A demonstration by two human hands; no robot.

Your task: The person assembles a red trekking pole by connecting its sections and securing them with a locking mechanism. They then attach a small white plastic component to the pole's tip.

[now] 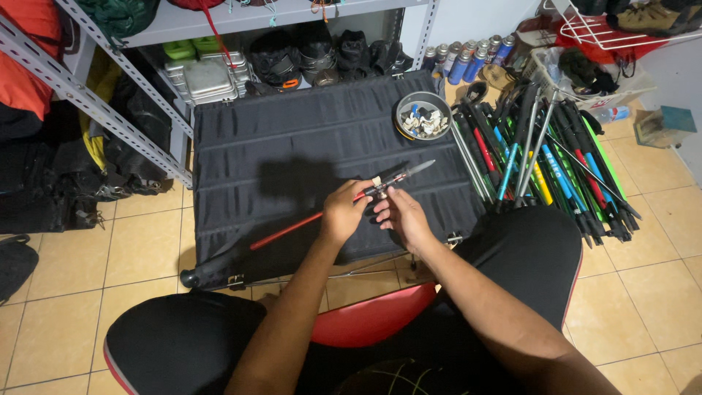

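Both hands pinch a red-and-black trekking pole (307,223) above the black folding surface (292,139) — left hand (342,212) in a closed grip on the shaft, right hand (401,216) pinching near the tip. A round metal bowl (423,115) holds small pale and blue parts.

- Up and to the right of my hands (380,212), a row of small spray cans (468,57) stands on the floor against the wall, upright, blue and silver with dark caps.
- Far right of my hands, a small teal box (677,119) sits on the tiles, its flap tilted.
- Just left of that box, a clear plastic bottle (611,114) lies on its side with a blue label band.
- I see no signs or screens.
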